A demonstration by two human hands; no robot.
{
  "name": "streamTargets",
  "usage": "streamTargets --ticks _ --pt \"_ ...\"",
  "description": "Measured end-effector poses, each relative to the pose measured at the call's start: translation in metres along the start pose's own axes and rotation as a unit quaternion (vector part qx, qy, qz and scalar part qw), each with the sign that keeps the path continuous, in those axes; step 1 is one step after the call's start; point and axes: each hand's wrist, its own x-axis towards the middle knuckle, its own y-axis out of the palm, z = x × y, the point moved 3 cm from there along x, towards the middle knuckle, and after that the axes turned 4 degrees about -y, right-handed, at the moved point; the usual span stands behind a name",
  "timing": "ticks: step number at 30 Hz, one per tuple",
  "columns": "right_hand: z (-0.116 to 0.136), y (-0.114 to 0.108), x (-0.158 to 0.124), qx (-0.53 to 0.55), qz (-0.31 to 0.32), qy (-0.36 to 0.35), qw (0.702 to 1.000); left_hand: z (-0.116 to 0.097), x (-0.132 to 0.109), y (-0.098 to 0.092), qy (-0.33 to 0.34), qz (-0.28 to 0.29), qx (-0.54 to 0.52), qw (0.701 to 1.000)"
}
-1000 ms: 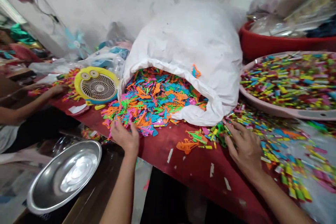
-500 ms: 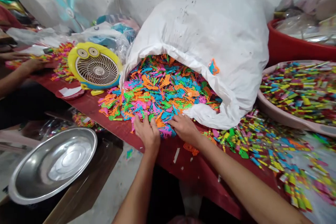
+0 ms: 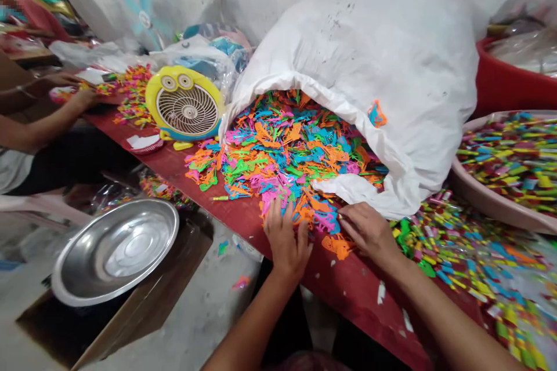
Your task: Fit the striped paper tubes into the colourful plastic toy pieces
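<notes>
A heap of small flat plastic toy pieces (image 3: 287, 151) in orange, blue, green and pink spills from the mouth of a big white sack (image 3: 369, 40) onto the red table (image 3: 348, 290). My left hand (image 3: 287, 237) rests at the heap's near edge, fingers spread over pink and orange pieces. To its right, my right hand (image 3: 374, 235) has loosely bent, parted fingers, their tips beside blue and pink pieces. Between the hands, an orange piece (image 3: 338, 247) lies on the tabletop. I see nothing lifted in either hand; the undersides of the fingers are hidden.
A yellow character-shaped fan (image 3: 187, 107) stands left of the sack. Below left, a steel basin (image 3: 117, 252) sits on a cardboard box (image 3: 143, 301). At right are a pink tub (image 3: 491, 197) and loose multicoloured pieces (image 3: 461, 237). Another person's hands (image 3: 76, 93) work at far left.
The camera view has turned, moving the scene rightward in the picture. Both my hands have shifted right and slightly nearer me, the right one further, widening the gap between them.
</notes>
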Motion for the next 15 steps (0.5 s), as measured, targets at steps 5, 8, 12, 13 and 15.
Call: streamTargets --ticks 5,8,12,13,15 --pt "-0.008 -0.004 -0.016 0.18 -0.073 0.239 0.951 0.011 -0.018 -0.012 -0.033 -0.044 -0.087 0.995" --pt "-0.008 0.0 -0.028 0.306 -0.109 0.366 0.872 0.009 -0.025 -0.011 -0.027 -0.023 -0.127 0.991" --pt "-0.005 0.004 -0.048 0.409 -0.164 0.451 0.777 -0.005 -0.037 -0.004 0.028 0.069 -0.09 0.993" --pt "-0.006 0.005 -0.054 0.431 -0.178 0.463 0.754 -0.008 -0.039 -0.001 0.043 0.094 -0.067 0.992" --pt "-0.007 0.003 -0.066 0.471 -0.2 0.476 0.715 -0.009 -0.04 0.0 0.064 0.112 -0.034 0.991"
